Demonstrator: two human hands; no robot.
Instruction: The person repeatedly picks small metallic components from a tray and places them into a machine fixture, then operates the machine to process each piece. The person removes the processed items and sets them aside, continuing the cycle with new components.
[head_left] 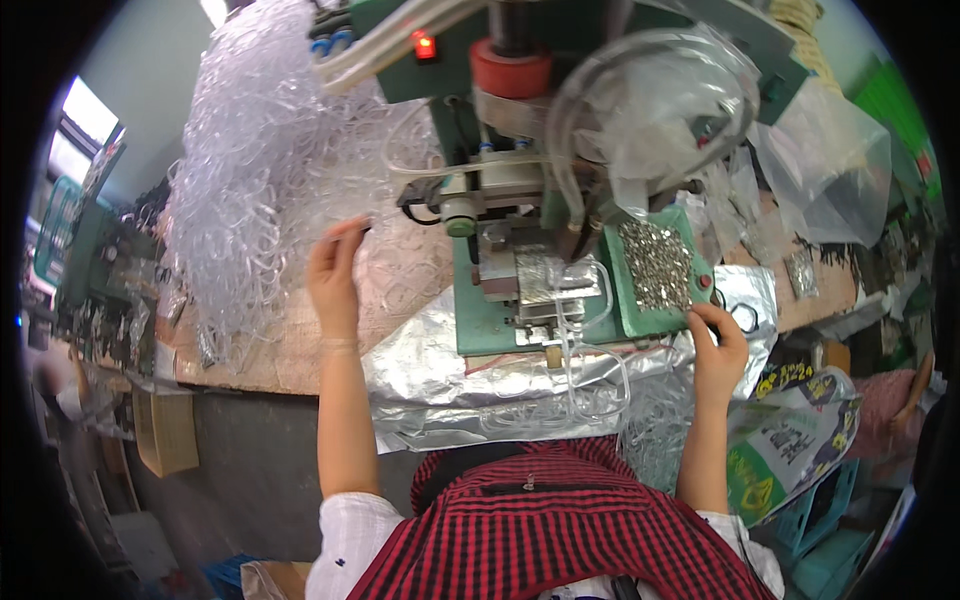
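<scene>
My left hand (335, 272) is raised above the table, left of a green bench press (480, 325). Its fingers are drawn together, with a small dark spot at their tips that I cannot make out. My right hand (720, 350) is at the near right corner of a green tray (622, 318), thumb and forefinger bent together; whatever is between them is hidden. Small shiny metal pieces (655, 265) fill the tray. Clear tubing (603, 295) loops around the metal fixture (540, 275) at the middle of the press.
A tall heap of clear plastic strands (240, 170) covers the table's left and back. Silver foil sheeting (430, 360) lies under the press and over the front edge. Clear plastic bags (830, 160) stand at the right. A cardboard box (166, 432) is below the table at left.
</scene>
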